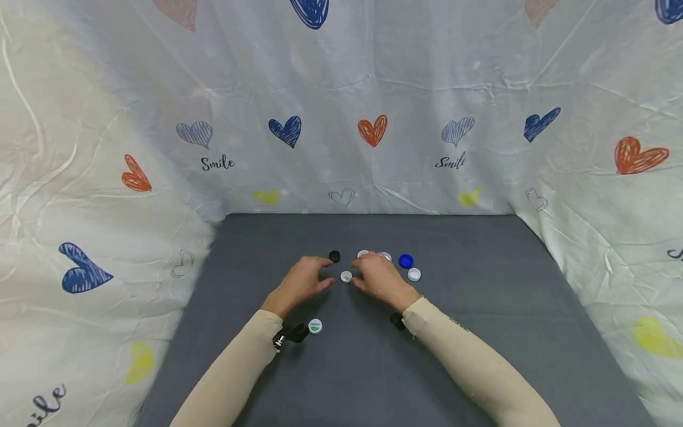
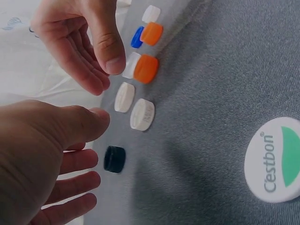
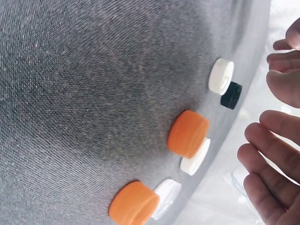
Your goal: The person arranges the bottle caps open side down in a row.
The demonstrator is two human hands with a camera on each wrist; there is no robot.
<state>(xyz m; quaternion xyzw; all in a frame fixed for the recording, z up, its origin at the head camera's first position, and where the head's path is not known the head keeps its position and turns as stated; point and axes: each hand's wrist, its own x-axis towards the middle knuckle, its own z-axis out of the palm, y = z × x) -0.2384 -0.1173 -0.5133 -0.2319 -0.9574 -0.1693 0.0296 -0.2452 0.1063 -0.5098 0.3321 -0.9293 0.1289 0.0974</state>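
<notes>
Both hands are held over a loose group of bottle caps, with nothing in either. My left hand (image 1: 301, 281) has its fingers extended beside a black cap (image 1: 334, 256), thumb apart from them. Over the middle of the group, my right hand (image 1: 377, 276) has its fingers loosely bent, close above a white cap (image 1: 346, 277). Two orange caps, one nearer (image 2: 146, 69) and one farther (image 2: 151, 33), show in the left wrist view; the right hand hides them from the head view. Another white cap (image 2: 124, 97) stands among them.
A blue cap (image 1: 406, 261) and a white cap (image 1: 414, 274) lie right of the right hand. Nearer me, by the left wrist, is a white Cestbon cap (image 1: 315, 326) with a green mark. The grey table (image 1: 480, 356) meets a heart-printed curtain (image 1: 331, 166) behind.
</notes>
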